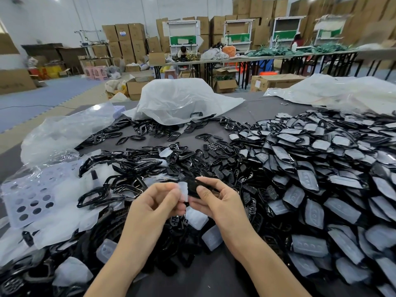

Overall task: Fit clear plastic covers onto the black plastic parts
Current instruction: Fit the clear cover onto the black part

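- The clear cover [183, 190] meets the black part [194, 186] at near centre, above the table [252, 113]; full seating cannot be confirmed.
- The left hand [156, 202] pinches the cover; the right hand [216, 200] grips the part.
- Right: a large heap of covered parts [321, 179], judged complete.
- Left and far: bare black frames [132, 168] and loose covers [212, 236] remain.

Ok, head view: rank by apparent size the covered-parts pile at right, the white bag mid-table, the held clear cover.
covered-parts pile, largest by far
white bag, though farther away
clear cover, smallest

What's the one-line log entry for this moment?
left hand pinches clear cover | right hand holds black part | pieces touching
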The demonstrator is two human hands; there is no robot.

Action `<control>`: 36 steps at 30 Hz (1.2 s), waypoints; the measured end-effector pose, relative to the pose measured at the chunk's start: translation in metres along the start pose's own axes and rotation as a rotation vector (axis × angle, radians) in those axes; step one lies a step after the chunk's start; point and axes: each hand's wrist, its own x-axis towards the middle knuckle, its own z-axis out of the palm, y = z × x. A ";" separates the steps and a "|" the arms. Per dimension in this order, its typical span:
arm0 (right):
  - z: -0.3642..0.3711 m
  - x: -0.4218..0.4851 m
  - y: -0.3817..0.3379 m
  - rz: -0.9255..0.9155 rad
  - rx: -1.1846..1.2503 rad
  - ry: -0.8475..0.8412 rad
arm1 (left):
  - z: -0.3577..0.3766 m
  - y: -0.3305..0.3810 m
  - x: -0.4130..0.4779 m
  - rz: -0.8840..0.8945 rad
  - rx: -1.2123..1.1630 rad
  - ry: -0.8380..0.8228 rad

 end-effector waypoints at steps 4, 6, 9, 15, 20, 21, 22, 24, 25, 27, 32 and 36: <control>-0.001 0.000 0.000 0.005 -0.011 0.016 | 0.004 0.003 -0.007 -0.008 0.041 -0.140; -0.001 -0.001 0.000 0.027 -0.008 -0.009 | 0.007 0.002 -0.008 0.051 0.121 -0.066; 0.002 -0.003 0.000 0.032 -0.004 -0.055 | 0.008 -0.003 -0.007 0.145 0.281 0.135; 0.007 -0.005 0.002 0.009 0.006 -0.141 | 0.007 -0.007 -0.006 0.166 0.258 0.222; 0.008 -0.004 0.001 0.012 0.054 -0.200 | 0.008 -0.006 -0.005 0.170 0.226 0.241; 0.008 -0.004 0.000 0.011 0.060 -0.200 | 0.007 -0.005 -0.005 0.164 0.210 0.232; 0.008 -0.004 0.000 0.006 0.057 -0.192 | 0.007 -0.004 -0.004 0.152 0.193 0.219; 0.007 -0.004 0.000 -0.010 0.033 -0.165 | 0.006 -0.003 -0.003 0.130 0.176 0.184; 0.006 -0.003 0.001 -0.021 0.018 -0.153 | 0.006 -0.003 -0.003 0.127 0.178 0.167; 0.005 -0.003 0.002 -0.044 -0.010 -0.135 | 0.007 -0.003 -0.005 0.127 0.183 0.138; 0.004 -0.002 0.003 -0.087 -0.076 -0.107 | 0.005 -0.003 -0.005 0.096 0.227 0.040; 0.002 -0.001 0.006 -0.108 -0.105 -0.102 | 0.002 -0.003 -0.003 0.134 0.297 0.009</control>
